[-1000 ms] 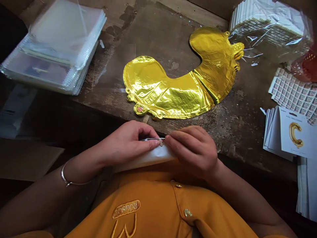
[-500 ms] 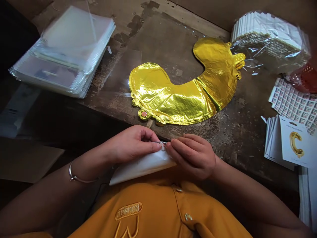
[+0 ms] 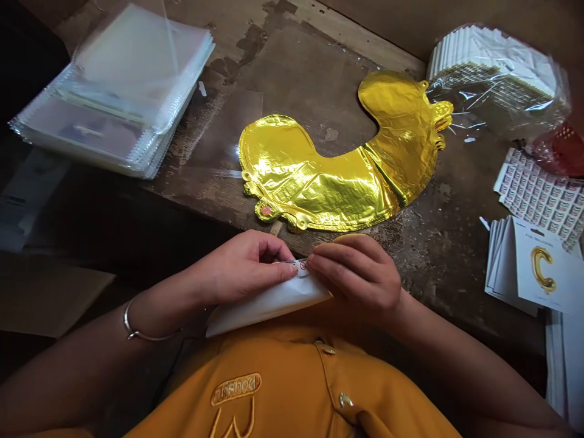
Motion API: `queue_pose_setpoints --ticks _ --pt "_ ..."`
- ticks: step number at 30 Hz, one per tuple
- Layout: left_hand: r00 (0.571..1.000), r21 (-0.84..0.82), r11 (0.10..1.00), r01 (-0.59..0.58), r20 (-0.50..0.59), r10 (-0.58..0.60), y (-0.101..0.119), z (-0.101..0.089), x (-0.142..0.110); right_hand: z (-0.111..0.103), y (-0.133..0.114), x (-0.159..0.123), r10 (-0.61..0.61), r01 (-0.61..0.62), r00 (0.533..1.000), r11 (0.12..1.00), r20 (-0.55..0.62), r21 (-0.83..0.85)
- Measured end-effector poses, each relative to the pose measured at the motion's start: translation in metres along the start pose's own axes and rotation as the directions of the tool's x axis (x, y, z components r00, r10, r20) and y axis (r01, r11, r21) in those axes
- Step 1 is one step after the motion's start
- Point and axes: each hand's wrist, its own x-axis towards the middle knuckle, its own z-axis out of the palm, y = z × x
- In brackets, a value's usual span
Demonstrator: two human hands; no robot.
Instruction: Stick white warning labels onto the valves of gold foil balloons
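A gold foil balloon (image 3: pixel 319 182) lies flat mid-frame on the worktop (image 3: pixel 438 261). Clear plastic bags (image 3: pixel 118 103) are stacked upper left, a plastic-wrapped stack of cards (image 3: pixel 495 70) upper right, a printed label sheet (image 3: pixel 542 198) and "C" balloon header cards (image 3: pixel 541 261) right.

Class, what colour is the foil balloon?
The foil balloon is metallic gold, clearest in the head view.

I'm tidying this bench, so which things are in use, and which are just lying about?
In use: left hand, right hand, white folded sheet.
Lying about: gold foil balloon, clear bags, sticker sheets, balloon cards.
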Motion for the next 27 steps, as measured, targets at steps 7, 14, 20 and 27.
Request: queue_pose_setpoints --ticks 7,14,20,27 --pt "1.000 0.029 0.999 -0.016 -0.015 0.016 0.001 0.004 0.000 -0.004 -0.004 0.012 0.213 -0.228 0.971 0.960 0.105 0.165" --pt "1.000 -0.012 1.000 -0.005 0.004 0.005 -0.004 0.003 0.002 -0.005 -0.003 0.001 -0.147 0.151 0.987 0.986 0.061 -0.074" --pt "0.999 -0.067 0.997 0.030 0.041 -0.028 -0.006 0.001 0.003 -0.007 0.001 0.007 -0.328 0.328 0.944 0.926 0.033 -0.186" --pt "0.996 -0.150 0.986 0.077 0.050 -0.070 -0.007 -0.007 0.008 -0.009 0.003 0.014 -0.371 0.370 0.928 0.917 0.026 -0.147"
